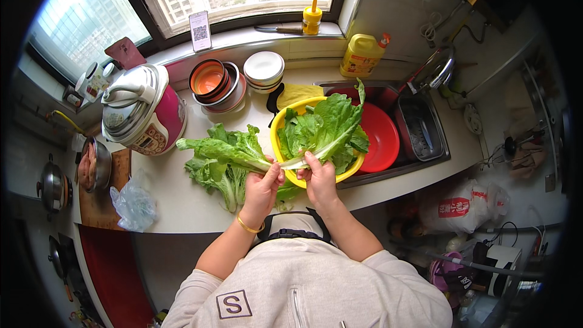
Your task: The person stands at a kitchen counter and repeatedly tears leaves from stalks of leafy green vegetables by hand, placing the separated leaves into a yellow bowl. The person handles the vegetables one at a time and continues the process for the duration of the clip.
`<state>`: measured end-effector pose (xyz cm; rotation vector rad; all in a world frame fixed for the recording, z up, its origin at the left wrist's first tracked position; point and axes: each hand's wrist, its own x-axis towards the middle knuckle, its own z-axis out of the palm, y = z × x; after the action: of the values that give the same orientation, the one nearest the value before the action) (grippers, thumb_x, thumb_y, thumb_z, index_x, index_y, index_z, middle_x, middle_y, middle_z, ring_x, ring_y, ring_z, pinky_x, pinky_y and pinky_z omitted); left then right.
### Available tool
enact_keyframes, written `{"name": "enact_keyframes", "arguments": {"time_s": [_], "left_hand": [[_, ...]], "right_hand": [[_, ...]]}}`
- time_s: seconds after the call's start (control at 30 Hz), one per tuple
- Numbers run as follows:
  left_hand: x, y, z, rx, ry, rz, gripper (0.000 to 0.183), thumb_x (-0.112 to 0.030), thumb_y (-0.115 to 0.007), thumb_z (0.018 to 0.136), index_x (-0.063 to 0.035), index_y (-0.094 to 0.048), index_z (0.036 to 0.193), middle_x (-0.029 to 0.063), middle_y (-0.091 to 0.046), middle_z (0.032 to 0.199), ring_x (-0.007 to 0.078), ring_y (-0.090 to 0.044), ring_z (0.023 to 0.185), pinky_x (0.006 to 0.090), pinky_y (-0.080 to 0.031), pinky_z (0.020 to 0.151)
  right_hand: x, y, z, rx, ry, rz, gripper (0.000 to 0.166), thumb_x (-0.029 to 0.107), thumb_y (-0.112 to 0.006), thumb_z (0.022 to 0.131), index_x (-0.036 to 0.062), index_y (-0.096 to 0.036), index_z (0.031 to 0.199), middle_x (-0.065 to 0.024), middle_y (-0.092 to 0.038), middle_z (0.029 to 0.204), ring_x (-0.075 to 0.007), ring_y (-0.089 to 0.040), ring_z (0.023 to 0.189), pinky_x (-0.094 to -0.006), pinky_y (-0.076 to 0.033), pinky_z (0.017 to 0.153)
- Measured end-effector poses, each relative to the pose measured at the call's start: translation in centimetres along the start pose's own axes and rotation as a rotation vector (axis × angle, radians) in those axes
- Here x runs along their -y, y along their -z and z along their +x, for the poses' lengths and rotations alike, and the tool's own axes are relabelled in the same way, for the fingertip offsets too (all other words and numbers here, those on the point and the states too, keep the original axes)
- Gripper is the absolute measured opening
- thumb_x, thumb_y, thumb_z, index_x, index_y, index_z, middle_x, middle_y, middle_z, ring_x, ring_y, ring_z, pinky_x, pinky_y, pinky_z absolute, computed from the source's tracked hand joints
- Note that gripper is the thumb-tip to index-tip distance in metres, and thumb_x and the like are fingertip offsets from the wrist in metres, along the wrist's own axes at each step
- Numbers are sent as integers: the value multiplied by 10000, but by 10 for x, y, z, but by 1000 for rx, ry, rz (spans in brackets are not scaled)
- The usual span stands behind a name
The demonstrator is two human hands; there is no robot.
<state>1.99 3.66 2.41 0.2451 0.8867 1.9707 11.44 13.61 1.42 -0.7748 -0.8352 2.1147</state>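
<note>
Before me on the counter, my left hand [263,190] pinches the stem end of a green leafy vegetable piece [223,151] whose leaf points left. The pale stalk of a large green leaf [334,120] is gripped by my right hand [320,181], above the near side of a yellow plastic basin [277,146]. My fingertips are close together over the basin's left edge. Inside the basin lie more green leaves [291,127]. A bunch of leafy greens [223,182] rests on the counter beside my left hand. Behind the basin's right side, a red basin [382,139] stands in the sink.
Stacked bowls [209,77] and white dishes [264,66] stand at the back, near a yellow cloth [298,94]. A rice cooker [141,109], wooden cutting board [119,168], plastic bag [134,202] and metal bowl [104,164] are at left. A knife [278,29] lies on the windowsill.
</note>
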Motion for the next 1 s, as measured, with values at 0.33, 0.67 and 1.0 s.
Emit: {"name": "enact_keyframes", "arguments": {"time_s": [0.33,0.67,1.0], "left_hand": [[-20,29,-3,-34,-113,60,126,-44,-511,906,-71,-469,1021,12,-499,787,112,-484,696,226,-402,636],[-18,26,-9,107,146,160,188,-9,-581,839,-41,-487,999,13,-504,866,96,-475,711,222,-376,627],[-26,24,-12,223,237,169,177,-27,-580,804,-30,-487,954,1,-470,810,79,-398,616,220,-327,555]], "right_hand": [[43,54,31,-198,278,-35,157,130,-534,895,5,-574,981,-53,-616,872,-94,-529,570,-247,-452,481],[76,75,27,-68,198,-788,159,119,-638,813,-23,-585,859,-31,-581,654,-92,-493,481,-245,-402,439],[61,79,39,-165,570,-1481,403,215,-707,747,-14,-569,1049,-137,-531,989,-278,-556,797,-369,-451,691]]}}
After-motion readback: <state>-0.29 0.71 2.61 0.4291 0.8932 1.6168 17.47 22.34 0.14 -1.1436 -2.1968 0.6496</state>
